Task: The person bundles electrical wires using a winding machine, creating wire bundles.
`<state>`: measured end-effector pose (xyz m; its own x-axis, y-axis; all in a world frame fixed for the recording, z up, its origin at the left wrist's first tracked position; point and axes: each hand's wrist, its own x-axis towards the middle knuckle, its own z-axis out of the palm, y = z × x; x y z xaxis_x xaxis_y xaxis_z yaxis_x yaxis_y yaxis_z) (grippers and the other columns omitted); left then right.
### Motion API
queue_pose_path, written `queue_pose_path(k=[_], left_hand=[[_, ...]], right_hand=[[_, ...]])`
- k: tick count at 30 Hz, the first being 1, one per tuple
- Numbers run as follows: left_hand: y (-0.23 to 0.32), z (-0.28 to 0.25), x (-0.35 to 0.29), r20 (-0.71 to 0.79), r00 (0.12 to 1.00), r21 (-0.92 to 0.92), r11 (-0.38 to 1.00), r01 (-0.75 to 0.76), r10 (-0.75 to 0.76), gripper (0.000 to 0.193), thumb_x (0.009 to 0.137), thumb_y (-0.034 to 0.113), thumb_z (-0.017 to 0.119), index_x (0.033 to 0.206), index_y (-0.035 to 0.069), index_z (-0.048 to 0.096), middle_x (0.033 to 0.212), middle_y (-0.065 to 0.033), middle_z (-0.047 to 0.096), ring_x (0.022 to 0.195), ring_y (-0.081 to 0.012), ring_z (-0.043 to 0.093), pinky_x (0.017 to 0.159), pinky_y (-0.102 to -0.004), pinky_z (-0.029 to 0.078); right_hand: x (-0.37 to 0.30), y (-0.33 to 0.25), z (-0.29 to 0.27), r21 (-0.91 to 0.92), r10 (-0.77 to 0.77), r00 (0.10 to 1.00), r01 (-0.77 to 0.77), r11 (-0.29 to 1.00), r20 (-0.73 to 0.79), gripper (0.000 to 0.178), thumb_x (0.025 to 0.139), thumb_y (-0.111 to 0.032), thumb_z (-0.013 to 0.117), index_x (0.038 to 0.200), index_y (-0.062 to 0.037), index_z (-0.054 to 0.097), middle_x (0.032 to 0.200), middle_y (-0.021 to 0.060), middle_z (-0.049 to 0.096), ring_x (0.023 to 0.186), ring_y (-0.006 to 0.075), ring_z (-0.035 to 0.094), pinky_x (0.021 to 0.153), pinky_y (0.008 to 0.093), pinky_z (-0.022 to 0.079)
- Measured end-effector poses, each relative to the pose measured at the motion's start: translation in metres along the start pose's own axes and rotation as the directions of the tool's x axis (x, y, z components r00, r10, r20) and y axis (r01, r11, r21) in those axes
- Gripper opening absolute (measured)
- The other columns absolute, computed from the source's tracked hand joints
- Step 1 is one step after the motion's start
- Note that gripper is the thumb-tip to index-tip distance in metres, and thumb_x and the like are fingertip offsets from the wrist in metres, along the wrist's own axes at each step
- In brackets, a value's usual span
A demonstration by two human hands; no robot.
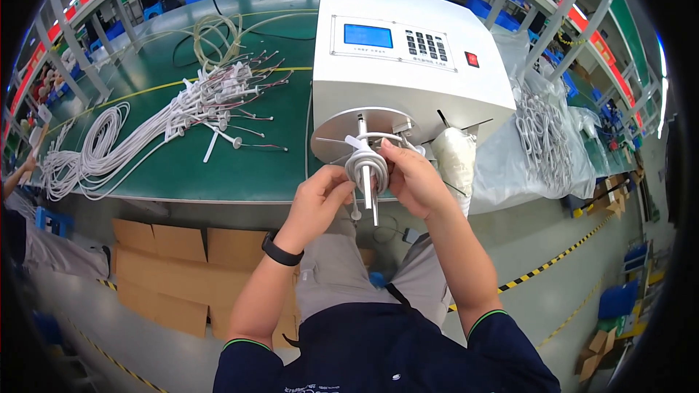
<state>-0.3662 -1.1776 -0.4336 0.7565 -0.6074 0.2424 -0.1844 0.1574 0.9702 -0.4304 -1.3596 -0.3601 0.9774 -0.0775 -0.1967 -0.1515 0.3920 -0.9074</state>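
White cable coil, white machine, green tabletop, black-and-yellow striped tape

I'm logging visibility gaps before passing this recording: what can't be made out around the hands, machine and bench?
In the head view:
- Left hand: its thumb and curled fingers hide what lies between them.
- Right hand: its grip on the coiled white cable is partly hidden by hand and coil.
- Round plate: coil covers its middle.
- Wire-end connectors: too small for detail.
- Co-worker: cut off by the dark left rim.
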Motion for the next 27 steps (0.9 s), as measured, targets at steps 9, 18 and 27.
queue_pose_path(k=[9,18,27], left_hand=[[0.0,0.005,-0.002,-0.053,0.997,0.047,0.997,-0.058,0.06,0.011,0.094,0.006,0.062,0.102,-0.002,0.059,0.089,-0.0072,0.062,0.078,-0.0145,0.065,0.07,-0.0269,0.053],[-0.001,0.013,-0.002,-0.132,0.963,0.086,0.97,-0.226,0.236,0.034,0.091,-0.005,0.06,0.122,0.003,0.05,0.092,-0.0097,0.058,0.076,-0.0138,0.058,0.066,-0.0258,0.048],[0.006,0.025,-0.003,-0.152,0.838,0.44,0.795,-0.416,0.523,0.041,0.086,-0.009,0.059,0.125,0.0,0.048,0.102,-0.0208,0.056,0.09,-0.038,0.057,0.076,-0.0401,0.049]], right_hand=[[-0.009,0.013,0.019,0.194,-0.168,0.951,0.222,0.955,-0.26,0.022,0.096,-0.011,0.059,0.11,0.0048,0.065,0.101,0.0101,0.069,0.088,0.0145,0.065,0.08,0.0278,0.051],[-0.01,0.021,0.005,0.044,-0.226,0.974,0.227,0.973,-0.034,0.034,0.101,-0.019,0.054,0.125,0.004,0.058,0.115,0.0078,0.065,0.105,0.0145,0.06,0.091,0.0303,0.048],[-0.004,0.018,-0.009,0.172,-0.189,0.977,0.17,0.97,0.095,0.032,0.102,-0.026,0.054,0.11,0.0036,0.062,0.103,0.0085,0.067,0.093,0.0142,0.062,0.087,0.0315,0.048]])
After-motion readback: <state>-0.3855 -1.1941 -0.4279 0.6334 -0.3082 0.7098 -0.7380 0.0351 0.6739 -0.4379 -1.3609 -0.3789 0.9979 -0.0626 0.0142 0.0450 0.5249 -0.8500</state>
